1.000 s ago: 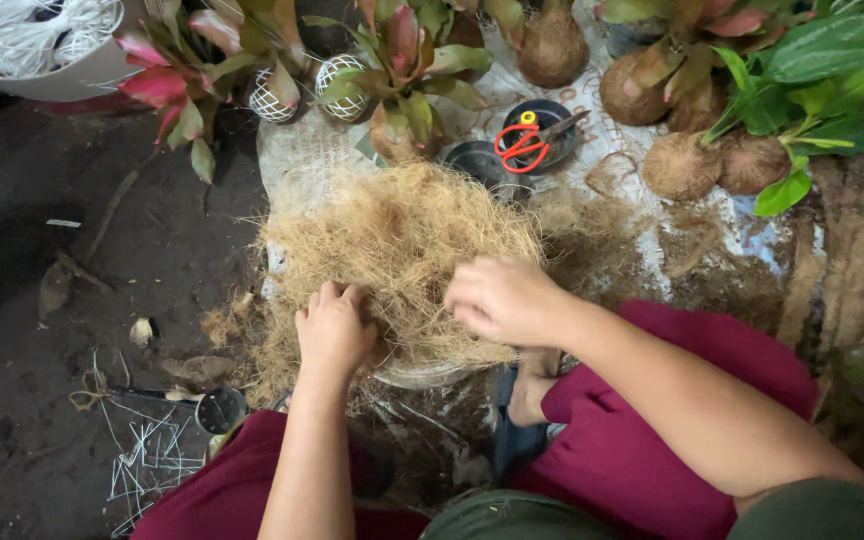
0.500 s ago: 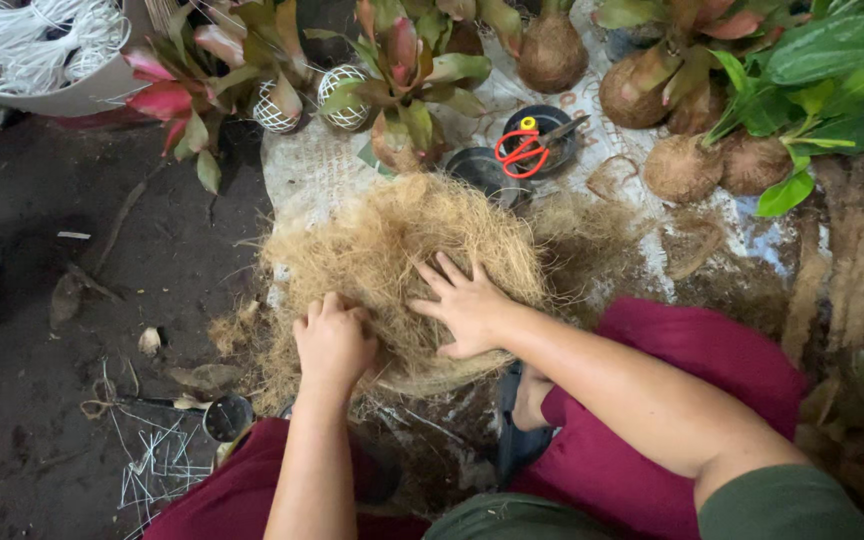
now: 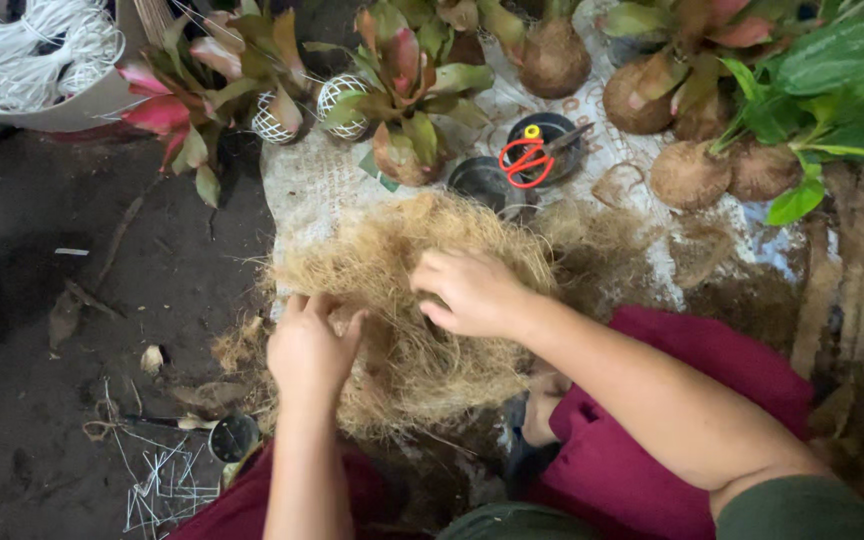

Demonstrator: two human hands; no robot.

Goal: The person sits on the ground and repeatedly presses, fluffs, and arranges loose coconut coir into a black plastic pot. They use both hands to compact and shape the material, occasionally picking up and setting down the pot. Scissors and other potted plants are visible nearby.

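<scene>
Coir-like brown fibre, heaped in a loose mound (image 3: 402, 320), is the largest item and lies directly under both hands, spread over a pale patterned sheet (image 3: 322, 185) on the dark ground (image 3: 72, 330). Maroon cloth (image 3: 642, 440) covers the person's lap, below and to the right of the hands. Beyond the hands, a row of leafy plants with fibre-wrapped root balls (image 3: 687, 172) stands along the far edge of the sheet. Left hand (image 3: 310, 345): fingers curled, pinching a tuft at the near left side of the mound. Right hand (image 3: 472, 292): fingers bent and pressed down into the top of the mound, gripping strands. Just past the right hand, red-handled scissors (image 3: 525, 158) rest across a small black pot (image 3: 548, 145); a second dark pot (image 3: 482, 182) sits beside it. Near the left forearm, cut white strips (image 3: 162, 485) lie scattered on the ground.

Judged risks: strands may tear free and scatter if the hands pull apart sharply, since the mound is loose; a wide sweep of the right hand could knock the scissors off the pot.
</scene>
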